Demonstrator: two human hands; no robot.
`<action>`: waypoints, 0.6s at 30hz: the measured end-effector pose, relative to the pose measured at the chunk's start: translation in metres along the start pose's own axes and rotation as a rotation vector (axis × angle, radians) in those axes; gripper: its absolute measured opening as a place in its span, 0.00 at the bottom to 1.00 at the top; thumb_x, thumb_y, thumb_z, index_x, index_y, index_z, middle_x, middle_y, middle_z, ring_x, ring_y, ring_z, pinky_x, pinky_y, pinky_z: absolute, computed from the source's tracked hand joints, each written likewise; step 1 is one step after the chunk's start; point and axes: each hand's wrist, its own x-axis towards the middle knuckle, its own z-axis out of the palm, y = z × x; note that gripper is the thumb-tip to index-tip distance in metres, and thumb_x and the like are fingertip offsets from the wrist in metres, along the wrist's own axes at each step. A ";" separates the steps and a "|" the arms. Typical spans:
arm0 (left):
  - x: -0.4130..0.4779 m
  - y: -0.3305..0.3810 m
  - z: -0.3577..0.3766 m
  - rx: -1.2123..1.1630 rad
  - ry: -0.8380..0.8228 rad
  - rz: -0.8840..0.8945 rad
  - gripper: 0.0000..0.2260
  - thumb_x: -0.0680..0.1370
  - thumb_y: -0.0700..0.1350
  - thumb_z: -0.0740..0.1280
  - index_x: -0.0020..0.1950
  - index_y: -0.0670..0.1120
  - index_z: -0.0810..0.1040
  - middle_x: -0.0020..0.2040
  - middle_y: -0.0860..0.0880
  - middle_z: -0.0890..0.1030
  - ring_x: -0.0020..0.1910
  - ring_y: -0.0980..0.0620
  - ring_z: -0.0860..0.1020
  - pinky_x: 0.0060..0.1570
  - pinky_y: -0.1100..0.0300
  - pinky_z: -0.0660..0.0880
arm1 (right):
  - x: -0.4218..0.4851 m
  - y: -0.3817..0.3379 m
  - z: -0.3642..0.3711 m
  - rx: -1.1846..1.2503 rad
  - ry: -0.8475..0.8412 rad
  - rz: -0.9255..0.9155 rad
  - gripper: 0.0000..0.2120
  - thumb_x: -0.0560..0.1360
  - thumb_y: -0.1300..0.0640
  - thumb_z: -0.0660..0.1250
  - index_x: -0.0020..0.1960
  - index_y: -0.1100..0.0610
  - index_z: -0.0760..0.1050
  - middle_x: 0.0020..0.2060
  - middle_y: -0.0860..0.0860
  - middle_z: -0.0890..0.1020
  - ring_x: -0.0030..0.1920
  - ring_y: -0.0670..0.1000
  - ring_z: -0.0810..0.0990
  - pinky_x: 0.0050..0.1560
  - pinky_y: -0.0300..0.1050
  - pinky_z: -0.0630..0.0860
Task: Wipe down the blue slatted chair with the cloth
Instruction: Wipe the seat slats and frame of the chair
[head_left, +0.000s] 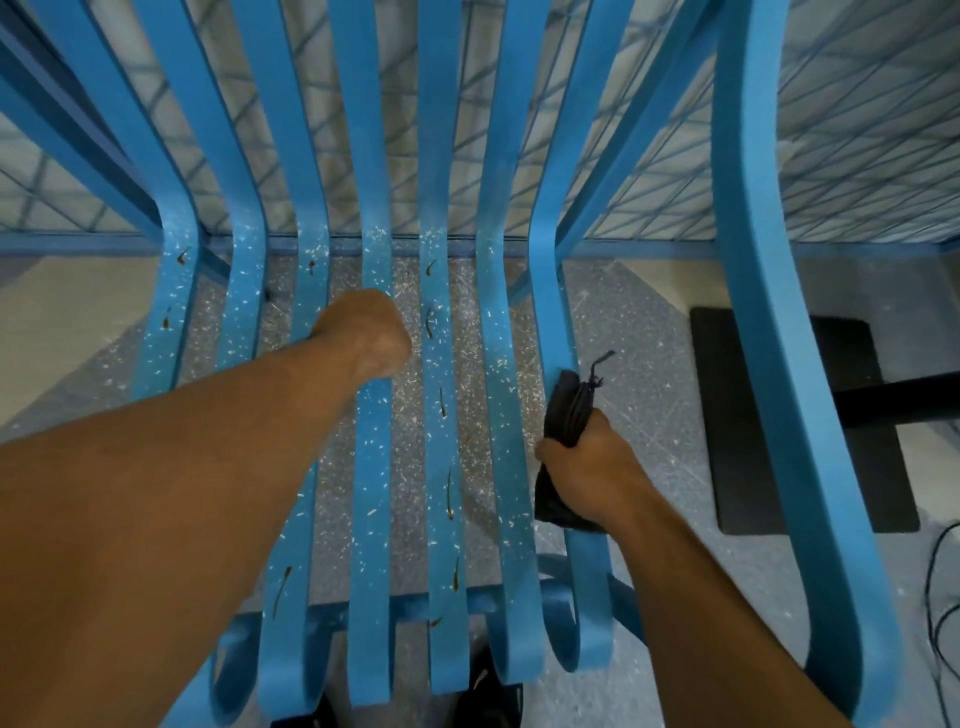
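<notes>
Above the speckled floor (631, 338), the right hand (592, 470) clamps fingers round the cloth (569, 408); left hand (366, 332) fingers cannot be seen.

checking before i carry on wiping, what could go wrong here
The cloth, bunched in the right hand, may smear the brown streaks rather than lift them. White flecks could drop through the slat gaps onto the floor. The left hand rests on a speckled slat and may pick up dirt.

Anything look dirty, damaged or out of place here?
Yes. White flecks and several brown streaks litter the seat slats of the blue chair, so it looks unwiped. The right hand grips the dark cloth.
</notes>
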 end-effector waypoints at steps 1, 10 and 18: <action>0.001 0.000 0.001 0.001 0.002 0.001 0.10 0.75 0.35 0.68 0.35 0.39 0.71 0.37 0.44 0.73 0.32 0.50 0.73 0.23 0.60 0.66 | 0.001 -0.003 0.002 0.017 0.015 0.014 0.25 0.76 0.51 0.68 0.69 0.56 0.65 0.46 0.48 0.76 0.39 0.45 0.74 0.33 0.39 0.70; 0.003 0.002 -0.001 0.024 0.018 -0.005 0.04 0.76 0.35 0.67 0.42 0.38 0.73 0.37 0.45 0.71 0.32 0.50 0.71 0.26 0.60 0.69 | 0.009 -0.003 0.010 0.143 0.107 0.015 0.23 0.72 0.55 0.73 0.63 0.50 0.68 0.45 0.47 0.77 0.42 0.46 0.77 0.39 0.43 0.74; -0.013 -0.001 0.001 -0.076 0.043 -0.004 0.15 0.81 0.43 0.63 0.63 0.35 0.73 0.63 0.38 0.76 0.58 0.42 0.77 0.47 0.56 0.75 | -0.032 0.019 0.027 0.085 0.215 -0.161 0.28 0.80 0.51 0.63 0.77 0.44 0.56 0.59 0.50 0.78 0.56 0.53 0.79 0.57 0.56 0.78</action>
